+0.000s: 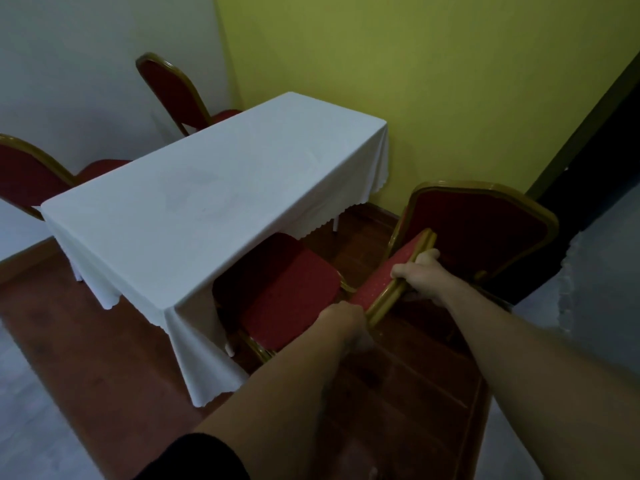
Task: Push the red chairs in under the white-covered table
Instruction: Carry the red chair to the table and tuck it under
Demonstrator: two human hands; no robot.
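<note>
the red chair (277, 292) you hold has a gold frame and dotted cushion, its seat partly under the near long edge of the white-covered table (207, 188). your left hand (341, 318) and right hand (424, 275) both clench its backrest top. another red chair (481, 223) stands just right of it, and two more (31, 174) (173, 91) sit along the table's far edge.

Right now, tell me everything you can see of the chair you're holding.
The held chair has a red dotted fabric seat and backrest in a gold metal-looking frame. It faces the white-covered table, its seat front just under the cloth's edge. The left hand and right hand both grip the backrest top.
</note>
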